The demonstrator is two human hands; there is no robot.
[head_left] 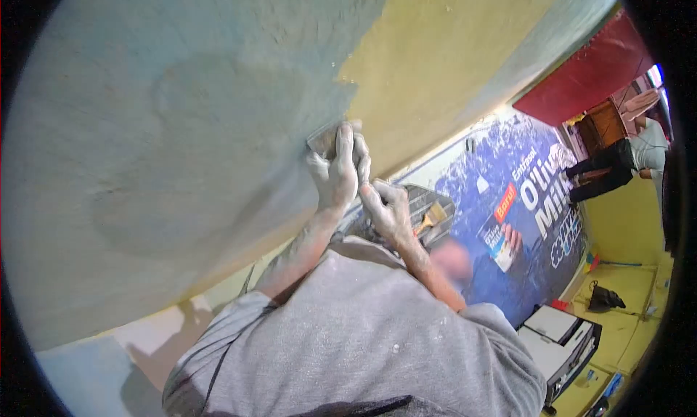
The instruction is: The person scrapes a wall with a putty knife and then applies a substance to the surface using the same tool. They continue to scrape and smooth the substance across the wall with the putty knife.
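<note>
Wall (189, 148): here's the giant of the scene, blue-grey across one side, with a ragged border giving way to yellow on the other.
Banner (537, 192): blue and loud, stretched out past the wall's edge, with "Baru!" and "Entrasol" in print.
Red panel (588, 72): a bold slab near the wall's far end.
Other person (613, 170): over beyond the banner's far edge, in dark trousers and a pale top.
Shirt (370, 337): grey, speckled with white, on the person at work.
Box (552, 322): black and white, near the banner's near corner.
Stand (441, 199): dark and ribbed, just beside the right forearm.
Left hand (340, 171): dusted white, up at the wall, fingers extended and close together over a flat sheet (318, 141).
Right hand (390, 208): curled nearly into a fist, right beside the left wrist; whether it grips anything, I cannot tell.
Brush (430, 219): lying on the stand, towards the edge nearest the right forearm.
Sheet: there it is, small and greyish, under the left fingers at the wall, right by the blue-grey and yellow border; its material is too small to tell.
</note>
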